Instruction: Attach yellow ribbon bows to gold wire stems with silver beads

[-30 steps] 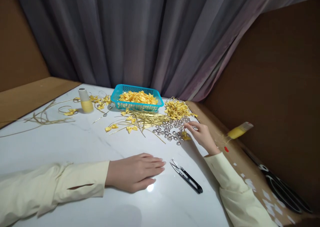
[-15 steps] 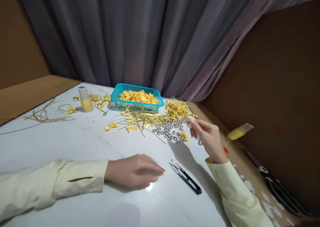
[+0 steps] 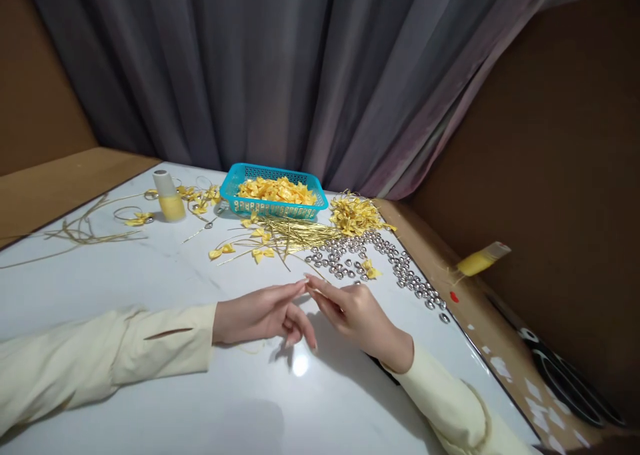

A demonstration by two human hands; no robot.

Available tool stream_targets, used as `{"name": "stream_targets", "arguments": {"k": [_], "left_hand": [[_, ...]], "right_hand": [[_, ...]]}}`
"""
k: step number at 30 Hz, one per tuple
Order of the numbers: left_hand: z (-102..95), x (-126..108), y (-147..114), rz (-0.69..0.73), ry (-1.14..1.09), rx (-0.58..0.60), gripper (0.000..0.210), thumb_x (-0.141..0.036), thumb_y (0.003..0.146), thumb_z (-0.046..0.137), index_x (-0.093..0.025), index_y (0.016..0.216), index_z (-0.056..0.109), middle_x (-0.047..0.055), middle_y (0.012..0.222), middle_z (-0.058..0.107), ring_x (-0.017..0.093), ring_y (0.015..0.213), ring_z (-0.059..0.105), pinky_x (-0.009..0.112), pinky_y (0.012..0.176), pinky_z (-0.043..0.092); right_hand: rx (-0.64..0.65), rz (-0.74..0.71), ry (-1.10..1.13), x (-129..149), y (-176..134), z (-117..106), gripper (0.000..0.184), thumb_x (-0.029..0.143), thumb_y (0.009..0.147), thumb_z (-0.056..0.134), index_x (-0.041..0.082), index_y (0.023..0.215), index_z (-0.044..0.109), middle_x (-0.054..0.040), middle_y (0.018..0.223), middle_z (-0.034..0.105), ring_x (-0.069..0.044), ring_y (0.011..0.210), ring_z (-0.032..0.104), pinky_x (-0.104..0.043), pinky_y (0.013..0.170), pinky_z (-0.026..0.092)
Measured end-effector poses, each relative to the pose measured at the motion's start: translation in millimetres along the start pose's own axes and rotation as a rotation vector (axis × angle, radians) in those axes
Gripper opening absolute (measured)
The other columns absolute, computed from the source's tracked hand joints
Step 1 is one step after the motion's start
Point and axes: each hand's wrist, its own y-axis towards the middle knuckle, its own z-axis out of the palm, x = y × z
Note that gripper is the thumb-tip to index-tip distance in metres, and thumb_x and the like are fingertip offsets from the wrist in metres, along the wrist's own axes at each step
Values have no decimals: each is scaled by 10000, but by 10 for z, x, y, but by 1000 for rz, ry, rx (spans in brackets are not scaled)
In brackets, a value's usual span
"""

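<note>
My left hand and my right hand meet fingertip to fingertip low over the white table. My right thumb and forefinger are pinched on something tiny that looks like a silver bead. My left forefinger reaches to that pinch; I cannot see whether it holds anything. Just beyond the hands lies a scatter of silver beads, with a trail of them along the table's right edge. Black thread snips are almost hidden under my right wrist.
A blue basket of yellow bows stands at the back, with gold wires, a heap of bows and loose bows near it. A yellow thread cone stands back left. Large black scissors and another yellow cone lie on the cardboard at right.
My right hand lifted from the bead pile with a pinch and came left and nearer to meet my left hand, which rose off the table. More beads now trail along the right edge.
</note>
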Motion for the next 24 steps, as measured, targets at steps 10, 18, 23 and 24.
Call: {"name": "stream_targets", "arguments": {"k": [10, 18, 23, 24], "left_hand": [[-130, -61, 27, 139, -398, -221, 322, -196, 931, 427, -107, 641, 536, -78, 415, 264, 53, 381, 213, 162, 425, 255], [-94, -62, -8, 0, -123, 34, 299, -196, 849, 543, -119, 562, 506, -73, 371, 256, 62, 380, 195, 196, 421, 166], [-127, -57, 5, -108, -8, 127, 310, -274, 838, 596, -117, 579, 532, -71, 372, 328, 59, 379, 192, 225, 434, 143], [-133, -55, 5, -114, 6, 135, 323, -279, 838, 599, -117, 568, 525, -68, 376, 337, 58, 381, 198, 229, 436, 142]], "right_hand": [[366, 198, 548, 79, 26, -135, 747, 237, 878, 472, 169, 1471, 23, 40, 642, 581, -91, 485, 478, -186, 506, 399], [331, 224, 567, 21, 51, -20, 489, 201, 889, 395, 169, 1374, 338, 36, 600, 606, -85, 440, 537, -195, 526, 455], [138, 15, 202, 5, 43, 69, 239, 166, 871, 445, 150, 991, 650, -41, 694, 695, -112, 549, 589, -197, 544, 415], [109, -21, 170, -5, 37, 74, 237, 153, 879, 429, 152, 936, 659, -51, 724, 704, -115, 567, 597, -198, 541, 410]]}}
